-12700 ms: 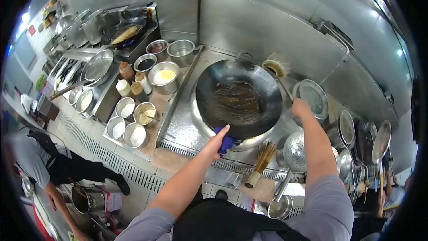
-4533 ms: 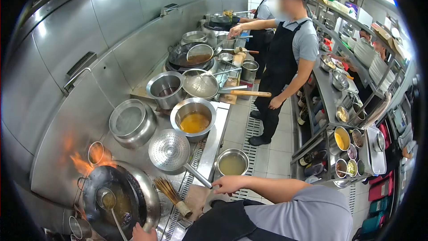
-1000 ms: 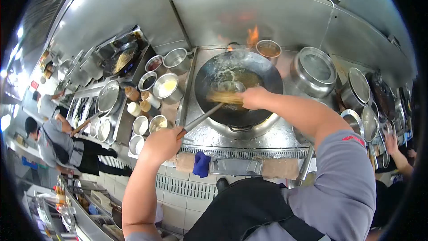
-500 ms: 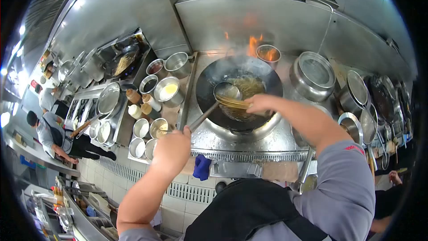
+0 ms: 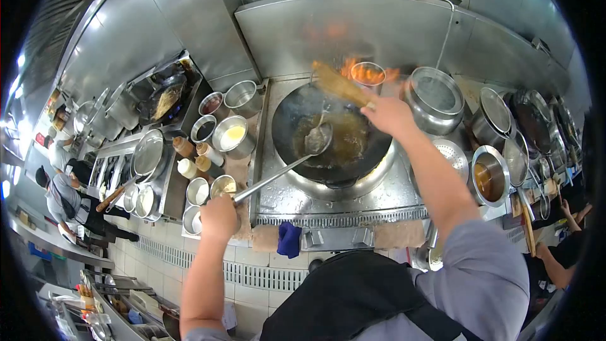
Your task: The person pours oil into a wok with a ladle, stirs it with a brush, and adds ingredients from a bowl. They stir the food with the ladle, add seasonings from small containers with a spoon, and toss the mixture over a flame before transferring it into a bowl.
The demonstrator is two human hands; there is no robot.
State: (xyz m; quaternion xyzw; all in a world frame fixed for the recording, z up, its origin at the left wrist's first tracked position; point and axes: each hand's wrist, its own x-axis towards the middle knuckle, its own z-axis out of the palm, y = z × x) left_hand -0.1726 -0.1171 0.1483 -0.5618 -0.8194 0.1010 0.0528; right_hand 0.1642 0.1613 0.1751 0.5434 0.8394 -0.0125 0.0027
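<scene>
My left hand [image 5: 219,218] is closed round the end of a long-handled metal ladle [image 5: 271,182]. The ladle's bowl hangs over the wok, with a thin stream of liquid at it. A bamboo wok brush [image 5: 341,84] is gripped in my right hand [image 5: 387,115], its bristles pointing up and left above the wok's far rim. Beneath both tools, the dark wok [image 5: 287,117] sits on the burner with brownish liquid [image 5: 344,136] and steam in it.
Flames rise behind the wok round a metal pot [image 5: 368,74]. A lidded steel pot [image 5: 435,102] stands to the right; seasoning pots [image 5: 233,136] and squeeze bottles [image 5: 209,153] stand left. A blue cloth [image 5: 289,240] hangs at the front edge. Other people [image 5: 72,196] stand far left and right.
My right hand has lifted the brush from inside the wok toward its far rim. The ladle's bowl has come away from the bristles, and my left hand has moved left and down.
</scene>
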